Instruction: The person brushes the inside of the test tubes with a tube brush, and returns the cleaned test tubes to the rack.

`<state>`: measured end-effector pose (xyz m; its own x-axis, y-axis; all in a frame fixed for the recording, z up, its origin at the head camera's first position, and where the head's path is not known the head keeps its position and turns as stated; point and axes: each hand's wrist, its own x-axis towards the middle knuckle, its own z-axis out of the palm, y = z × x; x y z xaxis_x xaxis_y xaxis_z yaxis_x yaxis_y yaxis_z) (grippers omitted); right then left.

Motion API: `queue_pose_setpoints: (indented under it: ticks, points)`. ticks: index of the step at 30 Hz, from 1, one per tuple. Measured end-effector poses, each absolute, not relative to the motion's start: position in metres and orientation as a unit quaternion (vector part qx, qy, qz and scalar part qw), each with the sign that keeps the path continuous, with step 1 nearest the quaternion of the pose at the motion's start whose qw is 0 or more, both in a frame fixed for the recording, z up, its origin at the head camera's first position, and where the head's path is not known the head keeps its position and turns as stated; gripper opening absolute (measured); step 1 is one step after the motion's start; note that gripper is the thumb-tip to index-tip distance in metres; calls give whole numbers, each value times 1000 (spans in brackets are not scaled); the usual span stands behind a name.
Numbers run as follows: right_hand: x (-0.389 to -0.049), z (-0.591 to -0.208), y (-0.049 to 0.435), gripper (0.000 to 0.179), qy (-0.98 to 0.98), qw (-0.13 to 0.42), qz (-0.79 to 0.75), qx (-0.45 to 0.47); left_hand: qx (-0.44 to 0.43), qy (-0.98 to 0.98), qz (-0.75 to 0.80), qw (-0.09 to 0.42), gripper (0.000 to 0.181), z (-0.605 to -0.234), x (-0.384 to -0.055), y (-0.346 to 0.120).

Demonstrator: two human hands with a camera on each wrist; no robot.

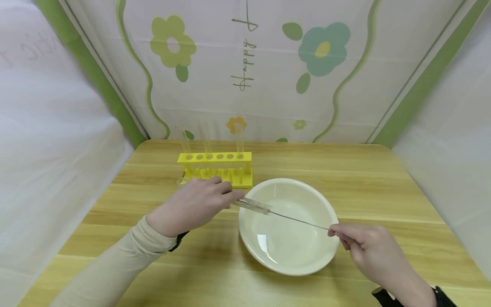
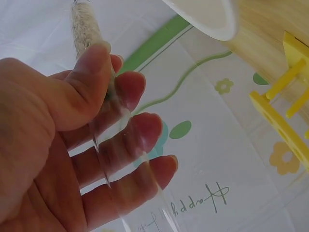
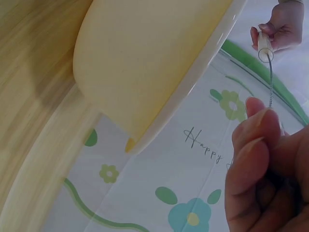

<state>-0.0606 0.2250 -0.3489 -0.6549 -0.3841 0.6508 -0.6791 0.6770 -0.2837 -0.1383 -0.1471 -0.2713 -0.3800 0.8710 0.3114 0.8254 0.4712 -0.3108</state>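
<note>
My left hand [image 1: 195,204] grips a clear glass test tube [image 1: 251,205], its mouth pointing right over the white bowl [image 1: 291,256]. Inside the tube, the pale bristles of a test tube brush [image 2: 83,26] show near the thumb in the left wrist view. The brush's thin twisted wire [image 1: 299,220] runs out of the mouth, and my right hand [image 1: 374,251] pinches its far end between thumb and fingers. In the right wrist view the tube's round mouth [image 3: 264,54] faces me with the wire coming out. Both hands are above the table.
A yellow test tube rack [image 1: 215,157] stands behind the left hand, with three upright test tubes [image 1: 240,143] in it. The bowl sits on the wooden table [image 1: 364,183], right of the rack. A patterned cloth [image 1: 249,106] hangs behind the table.
</note>
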Motion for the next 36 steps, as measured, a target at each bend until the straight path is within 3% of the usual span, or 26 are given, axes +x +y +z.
queue_pose_setpoints:
  ticks: [10, 19, 29, 36]
  points:
    - [-58, -354, 240, 44, -877, 276, 257, 298, -506, -836, 46, 206, 33, -273, -141, -152]
    - [-49, -360, 261, 49, -891, 235, 270, 279, -508, -838, 47, 192, 30, -276, -143, -153]
    - [-41, -361, 300, 48, -911, 172, 295, 229, -517, -826, 82, 211, 37, -270, -146, -148]
    - [-38, -352, 330, 39, -938, 193, 236, 164, -503, -811, 159, 253, 34, -268, -153, -150]
